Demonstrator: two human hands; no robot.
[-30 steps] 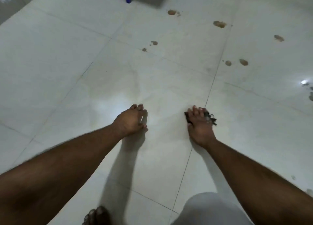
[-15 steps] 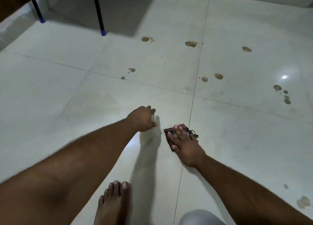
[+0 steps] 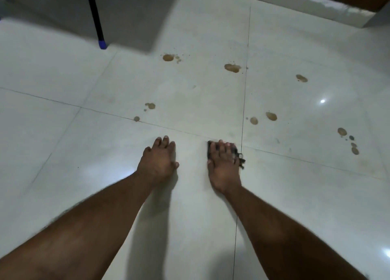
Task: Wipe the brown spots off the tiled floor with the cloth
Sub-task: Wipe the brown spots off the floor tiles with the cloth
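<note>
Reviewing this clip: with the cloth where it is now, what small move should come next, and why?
Probably slide the right hand, pressing the dark cloth flat on the floor, forward and slightly right to the nearest brown spot just across the grout line. No spot lies under the cloth now, and the left hand rests on the tile as a brace.

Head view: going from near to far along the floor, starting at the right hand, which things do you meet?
right hand → dark cloth under its fingers → pair of brown spots → larger brown spot → white wall base
</note>
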